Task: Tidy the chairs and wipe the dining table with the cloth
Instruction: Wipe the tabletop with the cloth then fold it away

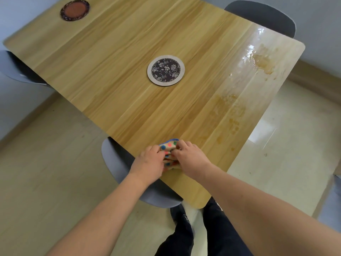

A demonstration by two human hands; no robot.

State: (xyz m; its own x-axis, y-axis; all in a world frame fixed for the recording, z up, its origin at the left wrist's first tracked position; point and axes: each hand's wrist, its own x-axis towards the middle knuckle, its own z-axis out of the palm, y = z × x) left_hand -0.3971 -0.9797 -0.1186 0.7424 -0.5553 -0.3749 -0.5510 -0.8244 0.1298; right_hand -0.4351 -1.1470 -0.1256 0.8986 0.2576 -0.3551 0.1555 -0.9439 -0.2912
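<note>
A beige cloth with coloured dots (169,147) lies bunched near the front edge of the wooden dining table (129,52). My left hand (150,161) grips its left side and my right hand (190,157) grips its right side, fingers curled into the fabric. Wet yellowish stains (262,61) spread over the table's right end, with more smears (230,111) closer to me. A grey chair (114,159) is tucked under the near edge beside my left forearm. A dark chair (262,15) stands at the far side, and another grey chair (16,69) at the left.
A round floral coaster (166,70) lies in the middle of the table. A round brown coaster (74,9) sits at the far left corner. My legs and shoes (184,224) stand on the pale floor at the table's near corner. Part of another chair (332,204) shows at the right edge.
</note>
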